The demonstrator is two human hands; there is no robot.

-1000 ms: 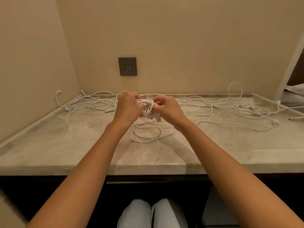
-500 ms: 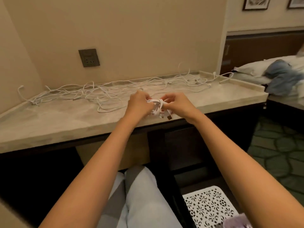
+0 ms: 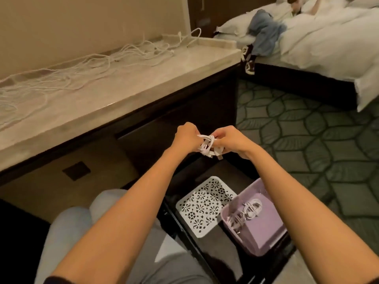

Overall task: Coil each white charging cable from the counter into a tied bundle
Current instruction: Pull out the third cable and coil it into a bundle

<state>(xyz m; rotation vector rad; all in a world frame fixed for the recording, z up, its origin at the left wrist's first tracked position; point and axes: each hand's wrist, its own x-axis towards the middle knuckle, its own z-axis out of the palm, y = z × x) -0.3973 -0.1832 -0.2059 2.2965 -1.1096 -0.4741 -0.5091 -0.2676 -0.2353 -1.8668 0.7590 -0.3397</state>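
Observation:
A coiled, tied white cable bundle point(image 3: 208, 148) sits between my two hands, in the air beyond the counter's front edge. My left hand point(image 3: 185, 137) grips its left side with curled fingers. My right hand point(image 3: 229, 140) pinches its right side, and a plug end hangs below. Several loose white cables point(image 3: 86, 68) lie tangled along the back of the marble counter point(image 3: 114, 93). Below my right forearm, a purple bin point(image 3: 264, 228) holds tied white bundles point(image 3: 246, 212).
A white patterned tray point(image 3: 203, 206) lies on the dark floor beside the purple bin. My knees in light trousers point(image 3: 98, 218) are at lower left. A bed point(image 3: 317, 42) with white sheets stands at upper right above green patterned carpet point(image 3: 317, 140).
My view has swung right and down. Both hands carried the tied bundle off the counter and now hold it above the floor, near the bins.

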